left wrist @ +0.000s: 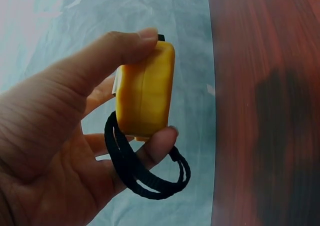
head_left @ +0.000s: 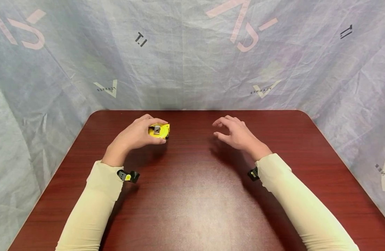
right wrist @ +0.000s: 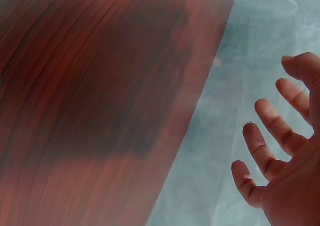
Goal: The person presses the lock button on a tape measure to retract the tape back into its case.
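Note:
A yellow tape measure [head_left: 161, 131] with a metal clip on its face is held in my left hand [head_left: 134, 134] above the left part of the table. In the left wrist view, the thumb and a finger pinch the yellow case [left wrist: 146, 91] at opposite ends. A black wrist strap [left wrist: 145, 178] loops from it around a fingertip. My right hand [head_left: 234, 134] hovers over the table to the right, palm facing the other hand, fingers loosely bent and holding nothing. In the right wrist view its fingers [right wrist: 275, 126] are spread apart.
The dark red wooden table [head_left: 192, 181] has rounded far corners. A grey printed cloth [head_left: 183, 62] hangs behind its far edge and along both sides. Black wrist bands [head_left: 128, 176] show at both cuffs, and the hands cast shadows on the tabletop.

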`<state>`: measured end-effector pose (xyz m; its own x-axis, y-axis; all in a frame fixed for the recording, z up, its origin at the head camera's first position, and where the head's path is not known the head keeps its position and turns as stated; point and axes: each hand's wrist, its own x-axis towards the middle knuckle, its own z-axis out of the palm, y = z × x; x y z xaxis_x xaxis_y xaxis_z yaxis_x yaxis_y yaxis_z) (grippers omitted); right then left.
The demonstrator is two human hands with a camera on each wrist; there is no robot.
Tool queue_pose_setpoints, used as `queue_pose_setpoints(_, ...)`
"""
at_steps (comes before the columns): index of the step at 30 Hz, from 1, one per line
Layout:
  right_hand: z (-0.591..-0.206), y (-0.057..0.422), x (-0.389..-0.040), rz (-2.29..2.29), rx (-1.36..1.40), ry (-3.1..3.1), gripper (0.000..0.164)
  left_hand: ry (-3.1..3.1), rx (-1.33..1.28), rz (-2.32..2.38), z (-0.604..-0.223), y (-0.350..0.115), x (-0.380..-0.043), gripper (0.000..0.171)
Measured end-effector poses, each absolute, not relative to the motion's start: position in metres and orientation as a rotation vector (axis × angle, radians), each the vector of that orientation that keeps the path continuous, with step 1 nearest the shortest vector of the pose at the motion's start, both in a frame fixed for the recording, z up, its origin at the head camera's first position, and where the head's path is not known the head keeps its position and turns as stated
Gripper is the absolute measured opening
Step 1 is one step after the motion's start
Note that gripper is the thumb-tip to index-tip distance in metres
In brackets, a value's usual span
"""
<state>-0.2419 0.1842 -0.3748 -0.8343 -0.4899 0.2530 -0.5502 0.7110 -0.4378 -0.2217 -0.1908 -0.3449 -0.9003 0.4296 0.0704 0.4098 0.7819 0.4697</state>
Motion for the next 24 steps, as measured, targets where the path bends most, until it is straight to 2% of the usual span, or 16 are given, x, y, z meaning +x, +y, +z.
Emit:
queue_pose_setpoints(10, -0.376, 0.224, -0.232, 0.733, 0.786, -2.837, 0.037, 2.926, 0.617, 0.759, -0.346, -0.215, -0.219, 0.066)
queue_pose_setpoints(24, -0.373, 0.271, -0.221, 0.719, 0.676, -2.838, 0.039, 2.936, 0.533, 0.715, -0.354, -0.249, -0.21, 0.066)
